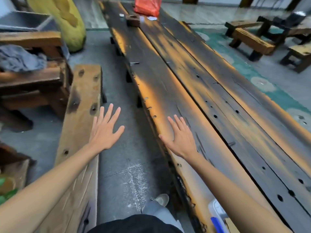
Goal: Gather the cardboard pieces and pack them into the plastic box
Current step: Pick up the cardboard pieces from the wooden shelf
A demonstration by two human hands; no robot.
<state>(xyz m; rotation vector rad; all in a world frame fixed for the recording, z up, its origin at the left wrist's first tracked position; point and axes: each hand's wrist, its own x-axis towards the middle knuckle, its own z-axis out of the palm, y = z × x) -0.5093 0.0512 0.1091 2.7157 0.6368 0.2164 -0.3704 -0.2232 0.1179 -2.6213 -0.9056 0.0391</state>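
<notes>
Both the left hand (105, 132) and right hand (180, 138) show fingers spread wide, holding nothing; the clear plastic box (217, 214) sits behind them on the dark plank counter (210, 98), so reach back there.

No legible text — no labels, brands or numbers anywhere.

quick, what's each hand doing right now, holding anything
Left hand: open, fingers spread, holding nothing, held out over the bench and floor.
Right hand: open, fingers spread, holding nothing, over the table edge.

Soft, even daylight; wide-angle bending at the edges, slight motion blur throughout, far end of the table (185, 84) softest.
</notes>
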